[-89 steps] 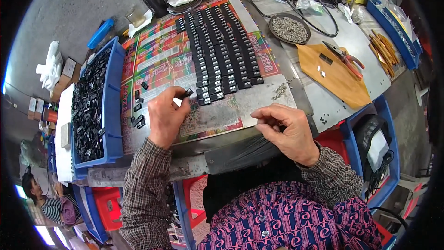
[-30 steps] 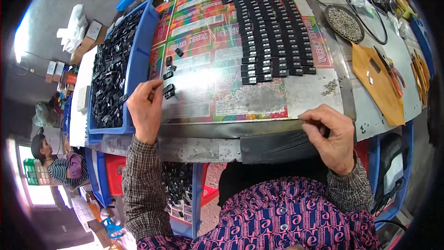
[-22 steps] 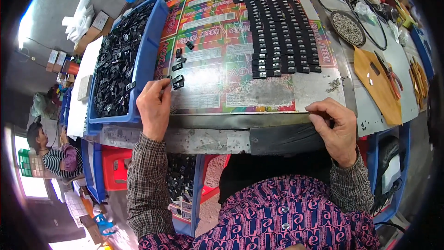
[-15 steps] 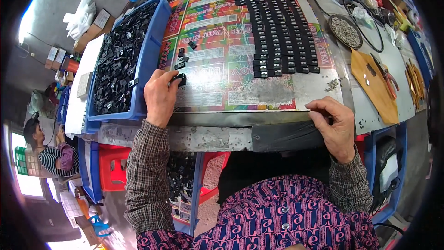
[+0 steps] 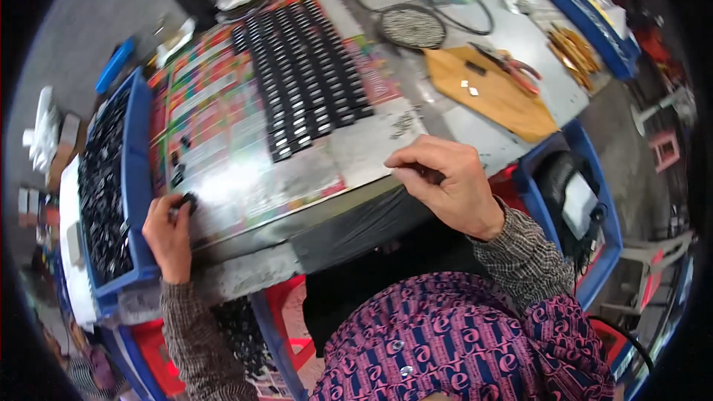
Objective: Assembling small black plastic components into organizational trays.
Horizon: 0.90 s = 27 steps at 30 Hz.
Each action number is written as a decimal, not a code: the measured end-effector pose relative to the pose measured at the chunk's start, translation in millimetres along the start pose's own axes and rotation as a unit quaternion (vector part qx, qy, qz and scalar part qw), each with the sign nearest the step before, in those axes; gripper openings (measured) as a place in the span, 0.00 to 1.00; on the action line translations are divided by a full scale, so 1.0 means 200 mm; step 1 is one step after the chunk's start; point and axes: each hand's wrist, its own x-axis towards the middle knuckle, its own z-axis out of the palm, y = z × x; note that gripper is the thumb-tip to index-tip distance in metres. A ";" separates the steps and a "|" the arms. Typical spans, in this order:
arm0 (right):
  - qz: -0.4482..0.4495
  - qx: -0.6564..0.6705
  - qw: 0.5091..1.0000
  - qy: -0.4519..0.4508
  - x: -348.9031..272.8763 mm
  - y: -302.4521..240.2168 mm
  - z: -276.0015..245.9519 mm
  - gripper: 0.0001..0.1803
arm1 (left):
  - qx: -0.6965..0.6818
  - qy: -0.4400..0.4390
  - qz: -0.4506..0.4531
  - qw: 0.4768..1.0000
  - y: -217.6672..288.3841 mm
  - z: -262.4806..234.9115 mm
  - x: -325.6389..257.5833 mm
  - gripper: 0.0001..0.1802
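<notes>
Nearest the body, the right hand (image 5: 445, 182) is seen resting at the desk's (image 5: 386, 145) near edge, fingers curled narrow around a small dark part (image 5: 420, 171), mostly hidden by the fingers. The left hand (image 5: 169, 230) is placed at the near left corner, fingertips pinched on a small black part (image 5: 189, 200) lying on the colourful printed sheet (image 5: 215, 134). Just beyond that hand a few loose black parts (image 5: 177, 167) are scattered on the sheet, near its left edge.

Immediately left of the left hand the wall of a blue bin (image 5: 137, 178) is met; the bin is filled with a heap of black parts (image 5: 100, 186). Leftward movement of that hand is blocked by this wall. A bare strip of sheet is left open between the two hands along the near edge.

Toward the middle of the desk, neat rows of black parts (image 5: 304, 78) are laid out, occupying the centre and reaching toward the far edge. A patch of small metal scraps (image 5: 405, 122) is noted beside the rows' right end.

On the right half a hexagonal wooden board (image 5: 497, 93) is set, with pliers (image 5: 509, 67) lying on its far side. Further back a round mesh dish (image 5: 412, 26) and a dark cable (image 5: 460, 22) are seen. At the far right corner a blue tray (image 5: 587, 18) is found.

Below the desk's right edge a blue crate (image 5: 587, 208) is standing on the floor.
</notes>
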 end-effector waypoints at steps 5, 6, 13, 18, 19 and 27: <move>0.058 -0.122 0.989 0.067 0.04 0.15 -0.22 0.07 | -0.046 0.005 -0.021 0.999 -0.04 0.03 0.00 0.06; 0.074 -0.145 0.983 0.087 0.04 0.19 -0.28 0.07 | -0.041 0.010 -0.011 0.999 -0.03 0.04 0.00 0.06; 0.083 -0.275 0.955 0.079 0.14 0.51 -0.53 0.09 | -0.005 0.024 0.008 1.000 0.02 0.05 0.00 0.05; 0.062 -0.326 0.941 0.063 0.18 0.55 -0.50 0.09 | -0.040 0.030 -0.051 0.997 0.07 0.03 -0.02 0.04; 0.066 -0.338 0.937 0.060 0.19 0.55 -0.50 0.09 | -0.057 0.025 -0.060 0.996 0.10 0.03 -0.02 0.03; 0.034 -0.398 0.915 0.060 0.22 0.60 -0.48 0.08 | -0.196 -0.010 -0.088 0.977 0.34 0.07 -0.10 0.03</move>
